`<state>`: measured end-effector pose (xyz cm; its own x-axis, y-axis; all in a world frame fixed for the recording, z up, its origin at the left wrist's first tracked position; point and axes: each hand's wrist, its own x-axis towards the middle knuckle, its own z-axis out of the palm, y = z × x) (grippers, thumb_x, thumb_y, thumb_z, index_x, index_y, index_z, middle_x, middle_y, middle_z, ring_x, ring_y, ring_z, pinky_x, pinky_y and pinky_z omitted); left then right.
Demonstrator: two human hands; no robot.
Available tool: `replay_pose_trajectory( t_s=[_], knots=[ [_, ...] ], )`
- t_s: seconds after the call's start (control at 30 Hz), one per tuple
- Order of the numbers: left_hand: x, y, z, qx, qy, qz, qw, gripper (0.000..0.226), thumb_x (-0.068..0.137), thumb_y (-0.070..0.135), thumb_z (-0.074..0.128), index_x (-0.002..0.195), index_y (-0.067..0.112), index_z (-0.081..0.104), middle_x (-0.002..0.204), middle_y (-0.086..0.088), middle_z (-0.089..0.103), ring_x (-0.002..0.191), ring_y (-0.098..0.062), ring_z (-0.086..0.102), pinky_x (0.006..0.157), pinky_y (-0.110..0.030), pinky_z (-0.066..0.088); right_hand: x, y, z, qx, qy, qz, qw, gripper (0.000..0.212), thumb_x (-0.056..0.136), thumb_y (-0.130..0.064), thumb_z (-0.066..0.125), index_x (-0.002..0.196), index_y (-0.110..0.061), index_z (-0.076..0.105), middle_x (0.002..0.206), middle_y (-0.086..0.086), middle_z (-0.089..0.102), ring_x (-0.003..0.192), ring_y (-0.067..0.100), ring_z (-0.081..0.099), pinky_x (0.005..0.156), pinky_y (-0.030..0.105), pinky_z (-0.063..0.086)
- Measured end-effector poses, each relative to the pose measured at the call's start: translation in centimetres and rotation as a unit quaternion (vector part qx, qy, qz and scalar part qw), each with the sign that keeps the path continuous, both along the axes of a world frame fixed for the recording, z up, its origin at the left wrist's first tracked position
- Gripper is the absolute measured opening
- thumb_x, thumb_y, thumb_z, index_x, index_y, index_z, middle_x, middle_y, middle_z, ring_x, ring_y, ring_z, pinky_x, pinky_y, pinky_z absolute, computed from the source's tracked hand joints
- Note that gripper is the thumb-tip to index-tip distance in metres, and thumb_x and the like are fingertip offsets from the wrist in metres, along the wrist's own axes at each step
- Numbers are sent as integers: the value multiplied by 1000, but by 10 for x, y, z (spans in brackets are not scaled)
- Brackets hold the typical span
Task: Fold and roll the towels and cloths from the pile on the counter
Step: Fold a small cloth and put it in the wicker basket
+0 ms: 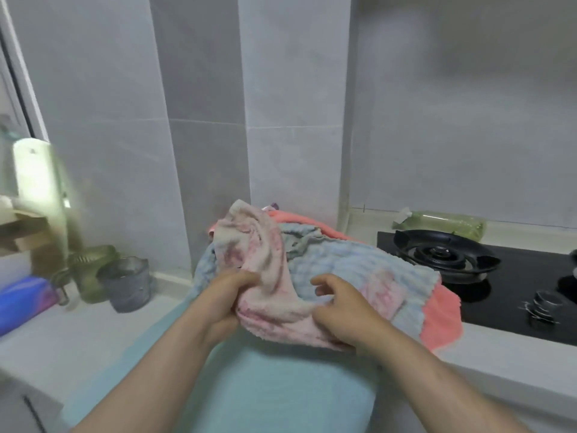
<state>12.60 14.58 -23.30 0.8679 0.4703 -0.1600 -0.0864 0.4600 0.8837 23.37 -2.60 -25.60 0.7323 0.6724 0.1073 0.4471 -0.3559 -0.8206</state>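
Atop pile point(359, 264), pink cloth point(268, 298), gripped btwn 2 hands point(231, 295) point(340, 310)

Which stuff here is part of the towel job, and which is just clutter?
Job: pink cloth, held by left hand and right hand; blue towel; coral towel; teal towel spread in front.
Clutter: burner; grey cup; green jug; bottle lying behind the burner; knobs.

- Pale grey desk point(93, 332).
- Teal cloth point(281, 385) spread at its near edge.
- Towel pile point(359, 264) behind it.
- Black hob point(515, 276) at right.
- Grey cup point(128, 284) and green jar point(92, 273) at left.
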Motion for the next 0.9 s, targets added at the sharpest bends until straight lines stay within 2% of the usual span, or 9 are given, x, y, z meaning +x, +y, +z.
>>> replay_pose_trajectory(
  t_s=[0.03,0.1,0.17,0.3,0.43,0.6,0.7,0.77,0.9],
  knots=[
    [-11,-3,-3,-28,0,-16,999,28,94,6,50,118,0,63,116,-22,68,110,-36,64,100,-49,47,-12,-4,-2,-22,18,8,1000,37,83,-26,62,119,-32,54,110,-9,57,89,7,58,73,18,44],
    [-31,-7,-11,-101,-16,-36,994,37,95,17,47,124,-2,60,125,-24,63,121,-37,56,110,-51,37,-32,-9,-8,-48,28,13,998,8,90,-38,55,90,-31,53,84,-9,58,74,8,54,65,25,40],
    [-44,-10,-19,-150,-15,-43,988,45,92,16,44,129,-7,54,129,-28,58,125,-39,52,109,-54,37,-44,-11,-14,-64,19,19,998,32,96,-41,45,69,-23,42,68,-7,47,64,11,42,60,30,32],
    [-61,-23,-25,-164,58,-90,981,54,79,-8,46,133,-15,46,138,-34,45,128,-42,48,89,-63,47,-61,-11,-19,-76,34,15,996,38,91,-32,53,58,-21,35,61,0,34,58,15,31,57,31,23],
    [-69,-24,-31,-134,104,-114,979,52,69,-12,64,120,-10,56,120,-29,58,113,-39,58,107,-52,41,-74,-13,-21,-134,23,22,990,32,83,-44,63,65,-22,49,55,-1,34,45,12,28,42,24,22],
    [-70,-25,-33,-130,114,-86,981,41,81,6,65,118,-11,59,117,-33,62,102,-41,63,95,-54,49,-80,-15,-28,-144,1,40,989,21,84,-25,68,65,-20,60,51,-8,47,33,2,35,36,14,32],
    [-66,-28,-33,-118,81,-44,989,29,81,-4,60,109,-5,66,98,-26,70,86,-36,67,76,-53,57,-81,-16,-26,-80,66,20,994,26,85,-14,64,62,-20,54,50,-8,45,36,6,36,36,15,29],
    [-63,-25,-33,-121,77,-3,990,20,86,-6,56,102,-4,67,89,-24,71,80,-36,67,67,-51,59,-79,-15,-23,-19,89,-12,996,25,83,-11,62,60,-21,58,54,-9,51,48,8,44,46,20,35],
    [-62,-22,-31,-145,84,9,986,20,90,13,60,100,-5,60,97,-24,66,82,-37,67,75,-49,56,-74,-16,-15,88,163,-47,982,14,80,-19,61,68,-18,54,67,5,52,62,18,45,57,28,31]
  ],
)
